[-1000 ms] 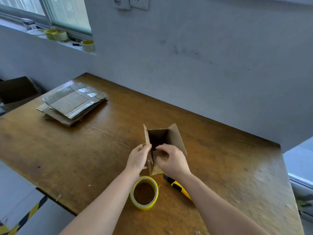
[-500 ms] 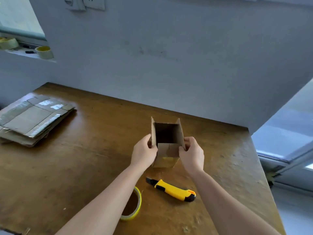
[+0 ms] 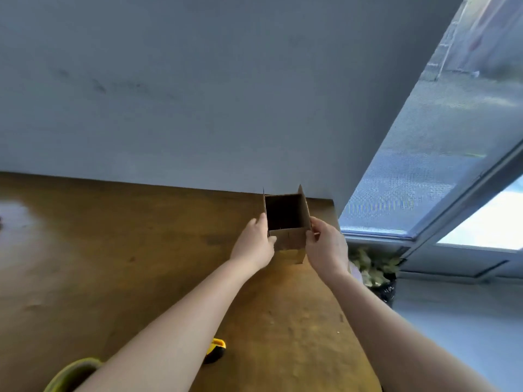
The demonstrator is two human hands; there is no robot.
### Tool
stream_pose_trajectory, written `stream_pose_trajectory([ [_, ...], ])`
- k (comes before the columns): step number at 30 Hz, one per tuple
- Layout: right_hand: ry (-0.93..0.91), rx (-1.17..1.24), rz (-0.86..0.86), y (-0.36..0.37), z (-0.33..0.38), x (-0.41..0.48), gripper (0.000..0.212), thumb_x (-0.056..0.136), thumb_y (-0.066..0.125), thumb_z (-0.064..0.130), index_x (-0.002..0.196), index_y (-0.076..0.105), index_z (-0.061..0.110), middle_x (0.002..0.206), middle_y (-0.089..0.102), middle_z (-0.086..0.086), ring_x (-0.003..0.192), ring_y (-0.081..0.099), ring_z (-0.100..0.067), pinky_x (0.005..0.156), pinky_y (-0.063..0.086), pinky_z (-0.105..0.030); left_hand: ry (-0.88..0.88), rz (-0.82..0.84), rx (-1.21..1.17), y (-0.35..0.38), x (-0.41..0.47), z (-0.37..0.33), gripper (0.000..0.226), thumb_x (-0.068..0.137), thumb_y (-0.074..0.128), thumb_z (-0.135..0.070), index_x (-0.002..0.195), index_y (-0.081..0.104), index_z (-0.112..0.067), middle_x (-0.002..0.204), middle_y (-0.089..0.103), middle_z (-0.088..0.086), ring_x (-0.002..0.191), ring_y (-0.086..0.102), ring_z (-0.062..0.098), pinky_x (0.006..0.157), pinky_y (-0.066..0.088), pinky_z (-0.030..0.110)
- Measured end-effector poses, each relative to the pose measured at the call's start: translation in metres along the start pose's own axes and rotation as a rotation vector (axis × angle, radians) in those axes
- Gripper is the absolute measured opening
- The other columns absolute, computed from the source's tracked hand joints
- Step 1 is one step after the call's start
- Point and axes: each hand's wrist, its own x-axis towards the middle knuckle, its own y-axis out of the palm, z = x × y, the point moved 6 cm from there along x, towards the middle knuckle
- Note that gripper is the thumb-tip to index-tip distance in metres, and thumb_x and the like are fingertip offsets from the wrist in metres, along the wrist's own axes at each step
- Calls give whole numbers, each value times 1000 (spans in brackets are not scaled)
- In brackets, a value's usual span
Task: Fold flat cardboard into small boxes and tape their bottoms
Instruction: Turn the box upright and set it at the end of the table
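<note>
A small brown cardboard box (image 3: 290,239), opened into a square tube with its dark inside facing me, is held at the far right corner of the wooden table (image 3: 113,250). My left hand (image 3: 254,244) grips its left wall, thumb on the near face. On the other side my right hand (image 3: 325,244) pinches the right wall. Two side flaps stick up at the top. A yellow tape roll (image 3: 70,374) lies at the bottom left, partly cut off by the frame. The yellow utility knife (image 3: 216,350) shows only its end behind my left forearm.
A grey wall (image 3: 226,94) rises right behind the table. The table's right edge drops off beside my right arm. Past it sits a dark bag of pale scraps (image 3: 373,271) on the floor below a large window (image 3: 452,151).
The box moved away from me and to the right, toward the table's far right corner, both hands still on it. My view swung right and the cardboard stack left the frame.
</note>
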Motion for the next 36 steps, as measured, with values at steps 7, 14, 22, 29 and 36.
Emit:
stream_pose_trajectory([
  [7,40,-30,6,-23,-57,70,28,93,47,7,108,68,18,99,66,-6,90,58,-29,65,37,-34,40,23,191,38,57,-67,65,98,52,-18,152,17,-10,150,37,11,130,47,26,95,46,30],
  [14,-26,-211,34,-21,-76,117,17,93,45,9,99,61,10,94,60,-11,90,56,-35,63,31,-35,66,13,335,58,102,-89,63,98,51,-13,151,18,-9,148,40,13,123,53,27,88,50,30],
  [22,-113,-416,57,-15,-77,127,14,94,45,7,106,51,9,107,59,-13,100,55,-34,71,37,-37,91,-3,473,60,113,-96,71,98,50,-31,153,9,-14,154,31,10,124,52,26,80,54,32],
  [29,-202,-524,45,-20,-57,104,66,92,53,23,150,22,17,142,36,-8,128,39,-28,96,37,-37,117,-42,581,30,84,-82,74,94,56,-35,152,14,-13,153,29,10,138,34,28,104,41,38],
  [36,-393,-524,146,-3,21,53,56,94,55,30,144,32,21,143,41,-8,132,38,-28,106,33,-39,21,-138,605,-40,20,-20,55,94,56,-34,141,38,-12,147,39,6,136,35,24,104,38,38],
])
